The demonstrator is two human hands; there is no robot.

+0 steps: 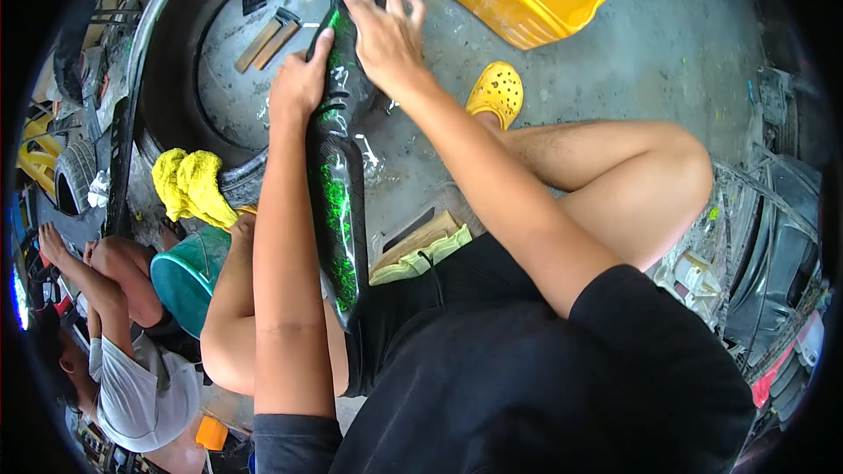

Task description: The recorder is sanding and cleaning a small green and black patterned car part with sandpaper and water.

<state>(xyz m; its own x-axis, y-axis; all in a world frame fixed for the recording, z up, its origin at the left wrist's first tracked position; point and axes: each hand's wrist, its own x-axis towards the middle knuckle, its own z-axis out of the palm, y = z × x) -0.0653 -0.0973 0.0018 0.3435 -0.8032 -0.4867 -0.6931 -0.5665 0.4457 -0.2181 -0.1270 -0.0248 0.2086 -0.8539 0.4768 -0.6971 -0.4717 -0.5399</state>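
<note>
A long, glossy black plastic panel (337, 114) with bright green patterned areas runs from my lap up toward the black ring. It looks like a vehicle body part. My left hand (299, 83) grips its left edge near the far end, thumb on top; the fingers beneath are partly hidden. Over the far end lies my right hand (389, 39), fingers spread apart against the dark surface. Just left of the panel is a large black tyre-like ring or tub (167, 61). Two wooden strips (268, 42) lie inside it.
A yellow cloth (191, 184) hangs at the ring's near rim, above a green bucket (180, 281). A large yellow plastic panel (536, 0) lies far right, beyond my yellow clog (498, 92). A wooden block (426, 241) sits by my lap. Another person (140, 386) crouches at left.
</note>
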